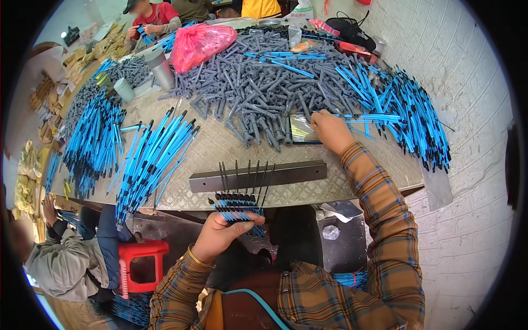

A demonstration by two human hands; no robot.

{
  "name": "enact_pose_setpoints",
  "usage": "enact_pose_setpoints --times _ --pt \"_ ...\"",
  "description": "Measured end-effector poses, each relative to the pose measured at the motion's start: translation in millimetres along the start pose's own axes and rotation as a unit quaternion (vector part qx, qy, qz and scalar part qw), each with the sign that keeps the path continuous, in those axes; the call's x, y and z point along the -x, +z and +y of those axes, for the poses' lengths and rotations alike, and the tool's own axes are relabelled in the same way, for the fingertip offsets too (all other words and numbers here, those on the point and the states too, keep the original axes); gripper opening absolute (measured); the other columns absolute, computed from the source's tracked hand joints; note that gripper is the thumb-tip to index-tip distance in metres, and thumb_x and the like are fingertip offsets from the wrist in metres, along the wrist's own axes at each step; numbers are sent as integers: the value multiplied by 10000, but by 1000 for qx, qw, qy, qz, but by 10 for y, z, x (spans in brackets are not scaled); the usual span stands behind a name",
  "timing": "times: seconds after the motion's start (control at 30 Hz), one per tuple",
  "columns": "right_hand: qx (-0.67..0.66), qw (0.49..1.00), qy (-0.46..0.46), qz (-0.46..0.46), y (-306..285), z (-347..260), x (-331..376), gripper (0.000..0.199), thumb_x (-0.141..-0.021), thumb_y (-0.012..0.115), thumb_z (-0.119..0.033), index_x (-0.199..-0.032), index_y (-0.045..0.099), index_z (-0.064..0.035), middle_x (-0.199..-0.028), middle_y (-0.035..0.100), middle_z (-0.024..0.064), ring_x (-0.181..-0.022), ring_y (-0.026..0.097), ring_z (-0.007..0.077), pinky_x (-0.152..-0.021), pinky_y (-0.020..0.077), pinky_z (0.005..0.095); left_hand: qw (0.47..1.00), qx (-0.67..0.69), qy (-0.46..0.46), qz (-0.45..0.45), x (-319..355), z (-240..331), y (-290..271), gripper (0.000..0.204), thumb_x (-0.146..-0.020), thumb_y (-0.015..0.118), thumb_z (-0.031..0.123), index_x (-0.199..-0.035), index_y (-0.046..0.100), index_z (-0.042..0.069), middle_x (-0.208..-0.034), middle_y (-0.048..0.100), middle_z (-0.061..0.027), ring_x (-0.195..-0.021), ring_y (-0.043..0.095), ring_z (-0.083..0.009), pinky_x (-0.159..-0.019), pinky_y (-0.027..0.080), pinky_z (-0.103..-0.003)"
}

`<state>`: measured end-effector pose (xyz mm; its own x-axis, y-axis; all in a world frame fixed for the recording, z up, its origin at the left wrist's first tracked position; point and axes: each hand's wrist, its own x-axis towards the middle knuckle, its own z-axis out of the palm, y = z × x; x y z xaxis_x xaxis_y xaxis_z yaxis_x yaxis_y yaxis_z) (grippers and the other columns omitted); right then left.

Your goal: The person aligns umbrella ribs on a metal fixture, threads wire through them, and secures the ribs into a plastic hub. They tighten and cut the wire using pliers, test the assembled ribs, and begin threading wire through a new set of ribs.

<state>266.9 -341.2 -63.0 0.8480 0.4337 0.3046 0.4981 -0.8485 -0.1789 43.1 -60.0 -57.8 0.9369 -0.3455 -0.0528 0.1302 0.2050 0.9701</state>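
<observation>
My left hand (228,234) is closed round a bundle of slim blue rods (236,209) with black fittings; several thin black pins stick up from it. It is just past the table's near edge, in front of a dark metal bar (258,176). My right hand (331,132) reaches far over the table with its fingers curled together at a flat, dark-edged panel (304,129) with a shiny yellowish surface. What those fingers hold, if anything, is hidden. Beside its knuckles a few blue rods (379,118) lie crosswise, next to a large pile of blue rods (415,121).
Grey plastic parts (253,82) are heaped mid-table. More blue rods (151,157) lie at left, near a metal cup (159,69) and a pink plastic bag (201,45). A white wall (462,82) borders the right. One person (157,16) works opposite; another (69,258) sits near a red stool (142,261).
</observation>
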Motion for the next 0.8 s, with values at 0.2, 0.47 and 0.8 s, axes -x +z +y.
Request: enact_pose_setpoints --times 0.2,0.47,0.8 --pt "-15 1000 12 7 36 9 32 120 -859 503 -158 -889 524 -44 -844 549 143 -813 571 347 -698 467 434 1000 -1 -4 4 -24 -17 24 187 -867 571 46 -1039 623 -8 -1020 648 -79 -960 594 -152 -869 450 -289" --pt "52 998 0 -34 65 -35 -7 111 -849 496 -142 -890 539 -48 -857 554 144 -801 587 344 -680 481 442 1000 -21 -16 -4 -54 -1 16 189 -872 571 58 -1038 624 -15 -1013 647 -74 -953 591 -143 -861 449 -280" --pt "8 1000 -10 -7 5 -82 30 96 -827 509 -107 -889 539 -39 -867 547 159 -790 589 355 -682 486 441 1000 1 -7 0 -56 -28 13 189 -870 572 55 -1039 618 -17 -1010 646 -80 -960 593 -152 -867 452 -290"
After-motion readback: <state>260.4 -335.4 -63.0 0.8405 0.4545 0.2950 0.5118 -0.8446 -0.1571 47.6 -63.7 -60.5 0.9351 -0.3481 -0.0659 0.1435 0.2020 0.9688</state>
